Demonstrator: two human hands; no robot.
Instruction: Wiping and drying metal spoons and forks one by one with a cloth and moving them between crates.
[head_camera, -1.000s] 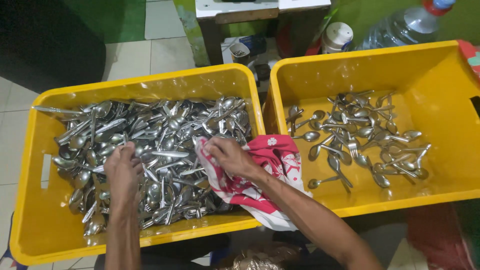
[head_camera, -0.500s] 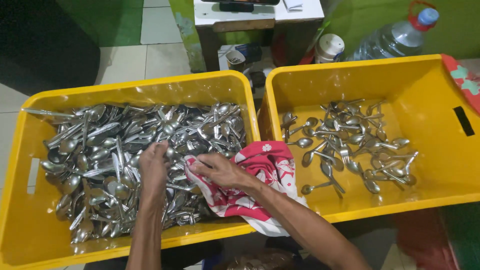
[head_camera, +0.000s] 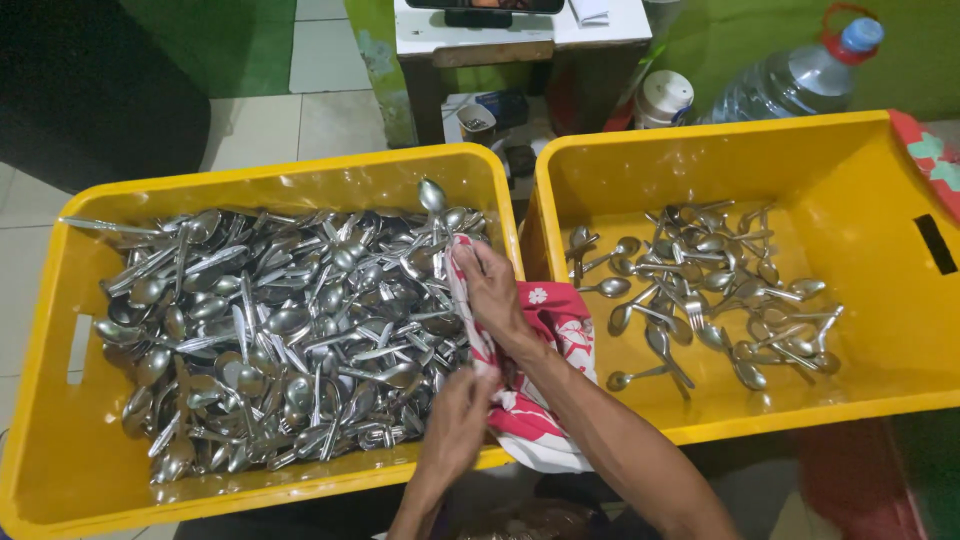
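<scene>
A left yellow crate (head_camera: 60, 300) holds a deep pile of metal spoons and forks (head_camera: 280, 330). In the right yellow crate (head_camera: 900, 330) lies a thinner scatter of cutlery (head_camera: 700, 290). A red and white floral cloth (head_camera: 545, 325) hangs over the two rims between them. My right hand (head_camera: 492, 290) presses the cloth around the handle of one spoon (head_camera: 432, 195), whose bowl sticks up above the pile. My left hand (head_camera: 458, 418) grips the cloth's lower part by the left crate's front rim.
Behind the crates stand a small white-topped table (head_camera: 490, 30), a white lidded jar (head_camera: 665, 98) and a big clear water bottle (head_camera: 790, 75). Pale floor tiles (head_camera: 260, 125) lie beyond the left crate, with a dark mass at the top left.
My left hand has left the pile and come back to the cloth at the front rim. My right hand has moved up and right, lifting one spoon upright in the cloth.
</scene>
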